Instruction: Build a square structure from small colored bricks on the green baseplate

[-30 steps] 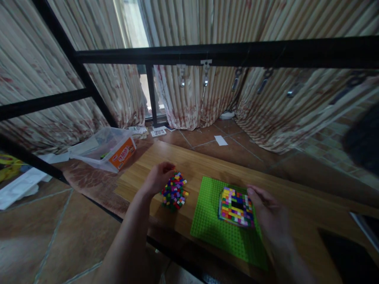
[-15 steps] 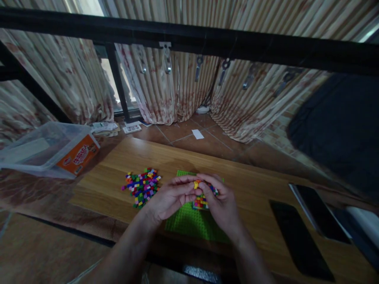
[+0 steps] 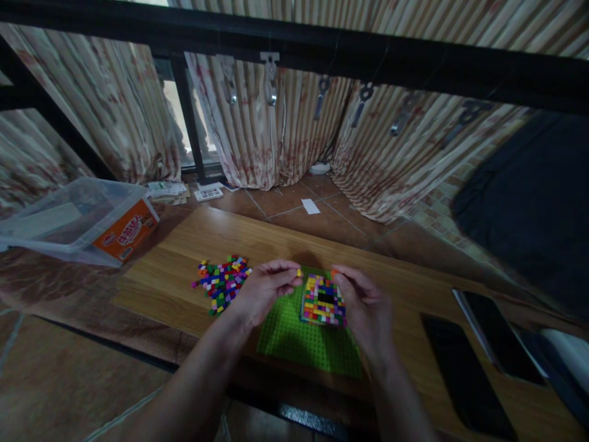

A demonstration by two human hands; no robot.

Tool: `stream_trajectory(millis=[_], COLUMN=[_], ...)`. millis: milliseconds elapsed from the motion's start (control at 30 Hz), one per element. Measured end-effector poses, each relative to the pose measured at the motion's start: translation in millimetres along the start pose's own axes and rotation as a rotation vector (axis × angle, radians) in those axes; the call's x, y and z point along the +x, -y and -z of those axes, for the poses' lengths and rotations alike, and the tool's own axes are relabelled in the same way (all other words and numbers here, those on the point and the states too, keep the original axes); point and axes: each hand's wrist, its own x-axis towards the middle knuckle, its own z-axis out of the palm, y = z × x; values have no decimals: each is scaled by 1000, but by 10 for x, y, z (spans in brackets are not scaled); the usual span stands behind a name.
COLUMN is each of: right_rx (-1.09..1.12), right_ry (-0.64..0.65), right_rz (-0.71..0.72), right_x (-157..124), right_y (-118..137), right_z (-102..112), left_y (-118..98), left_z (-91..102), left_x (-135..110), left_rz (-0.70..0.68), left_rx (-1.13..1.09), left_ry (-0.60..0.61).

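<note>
Pinched in the fingertips of my left hand (image 3: pixel 269 288) is a small yellow building brick (image 3: pixel 299 272). My right hand (image 3: pixel 365 304) pinches an orange building brick (image 3: pixel 334 272), partly hidden by the thumb. Between and below the hands, a square block of many-coloured bricks (image 3: pixel 317 313) with a dark gap near its middle sits on a green studded baseplate (image 3: pixel 304 347). My right fingers hide its right edge. A loose heap of small coloured bricks (image 3: pixel 223 285) lies on the wood to the left of my left hand.
The wooden table (image 3: pixel 175 264) carries a black flat slab (image 3: pixel 464 374) and a dark phone-like device (image 3: pixel 501 331) at the right. A clear plastic bin (image 3: pixel 78 227) with an orange label stands off the left end. A dark bar (image 3: pixel 294 49) with hanging metal hooks crosses above.
My hands have moved apart, the yellow brick now in the left and the orange one in the right. The many-coloured block between them has come into fuller view. The camera view has shifted slightly.
</note>
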Motion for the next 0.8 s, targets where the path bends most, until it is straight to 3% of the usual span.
stream_trajectory(millis=[133,400,600,800], right_rx=[-60,-113,-340,-530], right_ry=[8,87,51,109], right_rz=[-16,-158,-90,55], right_x=[60,46,64,66], right_y=[-137,-212,-207,-200], right_z=[100,61,44,-33], left_y=[-26,49,140,273], left_z=[75,-9,-6,55], left_x=[35,42,80,138], left_rz=[-55,-76,-83,-121], left_rx=[83,349,515,604], left_ry=[-127,-143,-152,-89])
